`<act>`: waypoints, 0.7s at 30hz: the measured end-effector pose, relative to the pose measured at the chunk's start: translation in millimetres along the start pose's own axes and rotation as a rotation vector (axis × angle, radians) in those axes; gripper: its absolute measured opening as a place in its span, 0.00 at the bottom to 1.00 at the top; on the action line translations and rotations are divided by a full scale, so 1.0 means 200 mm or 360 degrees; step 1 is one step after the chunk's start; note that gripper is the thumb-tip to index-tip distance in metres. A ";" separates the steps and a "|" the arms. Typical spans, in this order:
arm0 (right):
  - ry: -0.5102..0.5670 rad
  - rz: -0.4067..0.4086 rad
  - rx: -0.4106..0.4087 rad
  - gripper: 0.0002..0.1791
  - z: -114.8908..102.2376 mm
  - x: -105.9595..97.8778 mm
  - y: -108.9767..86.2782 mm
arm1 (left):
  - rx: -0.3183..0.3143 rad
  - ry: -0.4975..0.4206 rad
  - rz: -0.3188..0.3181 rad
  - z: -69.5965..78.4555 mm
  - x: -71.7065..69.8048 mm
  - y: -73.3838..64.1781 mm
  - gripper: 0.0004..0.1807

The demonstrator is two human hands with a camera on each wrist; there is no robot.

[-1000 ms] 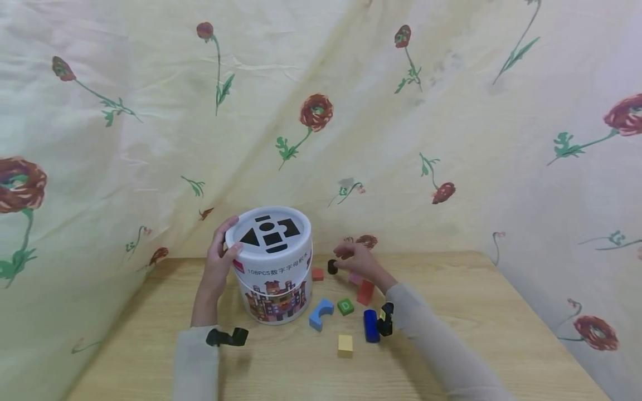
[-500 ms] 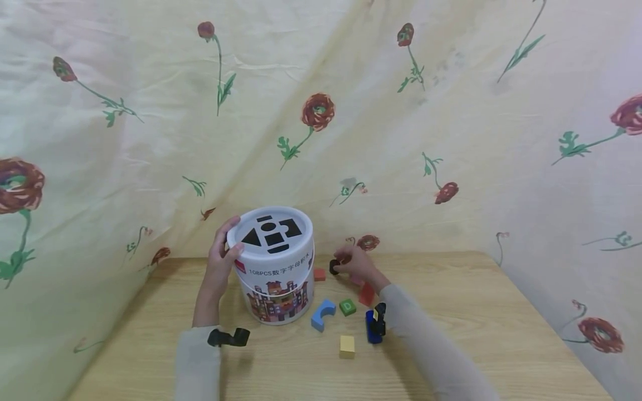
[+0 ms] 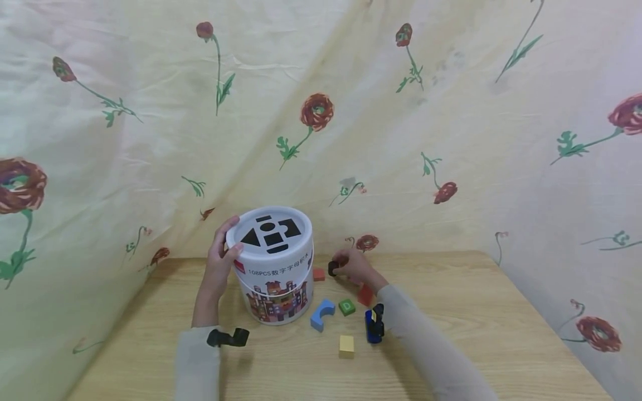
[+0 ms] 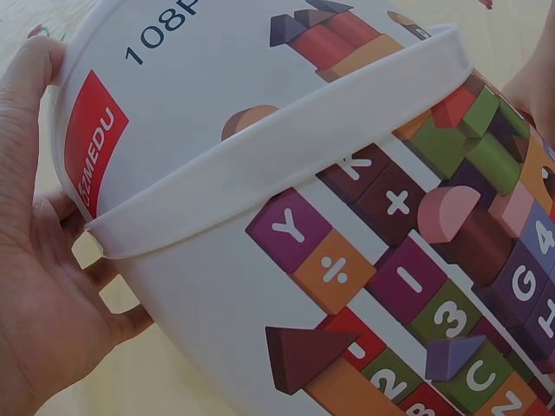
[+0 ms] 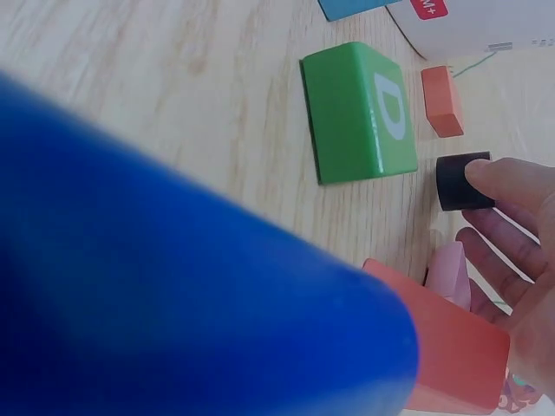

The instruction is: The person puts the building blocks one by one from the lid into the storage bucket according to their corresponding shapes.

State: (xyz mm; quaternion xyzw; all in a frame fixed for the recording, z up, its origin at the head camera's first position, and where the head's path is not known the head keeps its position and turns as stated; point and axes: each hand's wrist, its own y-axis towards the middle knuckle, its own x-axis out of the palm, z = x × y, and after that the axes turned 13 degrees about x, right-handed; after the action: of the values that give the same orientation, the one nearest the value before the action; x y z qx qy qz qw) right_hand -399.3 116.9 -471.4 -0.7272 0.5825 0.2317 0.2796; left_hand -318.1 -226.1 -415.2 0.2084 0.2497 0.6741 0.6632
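Note:
My left hand (image 3: 219, 262) grips the upper left side of a white toy-block bucket (image 3: 251, 267), its thumb over the lid's rim. Several shaped holes mark the grey lid (image 3: 301, 238). To the right of the bucket, my right hand (image 3: 358, 266) pinches a black cylinder block (image 5: 453, 184) between thumb and fingers, low over the table. Under that hand lies a pink block (image 5: 446, 276), close to a red block (image 5: 455, 347). Between bucket and cylinder sits an orange-red block (image 3: 319, 274).
A light blue arch block (image 3: 317, 320), a green block with a D (image 3: 346, 307) and a yellow block (image 3: 346, 346) lie on the wooden table (image 3: 451, 323). The blue block (image 3: 371, 338) is partly hidden by the right wrist camera. Flowered cloth (image 3: 251, 139) hangs behind.
My right hand has lowered slightly and its fingers have closed on the black cylinder block, which it hovered beside a second ago. The left hand and bucket stay in place.

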 end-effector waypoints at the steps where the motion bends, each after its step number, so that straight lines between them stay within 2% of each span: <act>1: 0.0004 -0.0001 0.0003 0.17 0.00 0.00 0.00 | 0.0002 0.0002 -0.0003 0.00 0.00 0.00 0.34; 12: -0.0038 -0.0095 0.0013 0.13 -0.01 -0.01 -0.03 | -0.0011 -0.0004 0.0001 0.01 0.01 0.00 0.34; 17: -0.0085 -0.0147 0.0041 0.13 -0.02 -0.04 -0.04 | -0.0022 0.0000 0.0002 0.01 0.00 0.00 0.34; 21: -0.0137 -0.0202 0.0015 0.13 -0.04 -0.08 -0.04 | -0.0009 0.0000 -0.0002 0.00 0.00 0.00 0.34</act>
State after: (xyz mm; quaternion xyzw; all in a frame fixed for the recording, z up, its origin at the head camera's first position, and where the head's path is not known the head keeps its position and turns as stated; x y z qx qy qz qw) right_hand -394.1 124.4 -453.9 -0.7507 0.5239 0.2418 0.3218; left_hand -317.7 -225.6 -414.6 0.2064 0.2478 0.6745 0.6642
